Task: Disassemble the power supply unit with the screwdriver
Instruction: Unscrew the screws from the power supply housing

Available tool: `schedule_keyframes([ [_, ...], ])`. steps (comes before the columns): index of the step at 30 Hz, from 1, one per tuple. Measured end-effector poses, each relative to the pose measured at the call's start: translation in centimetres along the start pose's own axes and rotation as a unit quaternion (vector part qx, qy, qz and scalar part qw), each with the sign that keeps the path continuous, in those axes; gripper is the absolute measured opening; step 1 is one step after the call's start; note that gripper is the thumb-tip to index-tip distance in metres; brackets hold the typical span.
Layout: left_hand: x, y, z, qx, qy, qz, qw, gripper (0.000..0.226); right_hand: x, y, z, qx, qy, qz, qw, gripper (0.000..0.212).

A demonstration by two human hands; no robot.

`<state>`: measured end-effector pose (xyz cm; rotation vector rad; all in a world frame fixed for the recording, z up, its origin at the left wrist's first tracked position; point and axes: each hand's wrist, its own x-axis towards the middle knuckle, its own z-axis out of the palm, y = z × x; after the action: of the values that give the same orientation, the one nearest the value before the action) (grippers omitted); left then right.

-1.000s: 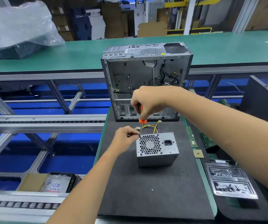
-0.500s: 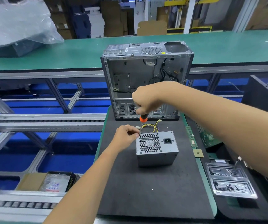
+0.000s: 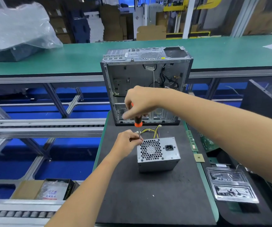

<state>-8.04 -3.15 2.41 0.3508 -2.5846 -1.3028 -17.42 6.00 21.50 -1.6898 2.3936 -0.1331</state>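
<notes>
Fingers of the right hand [image 3: 140, 102] curl round the handle of a screwdriver [image 3: 138, 122], gripping it from above so that the black-and-orange handle pokes out beneath the fist and the thin metal shaft runs straight down. Its tip meets the upper left corner of the power supply unit [image 3: 158, 154], directly below the right hand. There the left hand [image 3: 127, 141] waits, thumb and fingertips pinching the shaft just above that corner — the hand sits against the unit's left edge, its forearm reaching in from the lower left.

The unit is a grey metal box standing on a black foam mat [image 3: 148, 194], its face with the honeycomb fan grille and the power socket turned up toward the camera. A bundle of yellow and black wires [image 3: 155, 131] spills from its far side onto the mat, between the unit and the hands' far neighbour — an open computer case [image 3: 146, 76] standing upright at the mat's far edge, stripped to bare metal with a few cables hanging inside.

To the right of the mat lie a memory stick [image 3: 191, 140], a green circuit board [image 3: 209, 143], a small square processor chip [image 3: 199, 158] and a silver metal plate [image 3: 230, 184]. At lower left a cardboard box [image 3: 27, 189] holds a plastic bag. Beyond the case runs a green workbench [image 3: 83, 56] with a clear plastic bag [image 3: 15, 27] on its left end.
</notes>
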Motion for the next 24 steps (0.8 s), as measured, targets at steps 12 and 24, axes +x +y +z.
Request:
schedule_keyframes([
  [12, 0.2, -0.1, 0.2, 0.007, 0.005, -0.004, 1.000, 0.017, -1.0, 0.6, -0.8, -0.014, -0.075, 0.092, 0.993, 0.047],
  [24, 0.2, 0.2, 0.0, -0.011, 0.025, -0.021, 0.999, 0.026, -0.7, -0.6, -1.1, -0.097, -0.108, -0.069, 0.987, 0.018],
])
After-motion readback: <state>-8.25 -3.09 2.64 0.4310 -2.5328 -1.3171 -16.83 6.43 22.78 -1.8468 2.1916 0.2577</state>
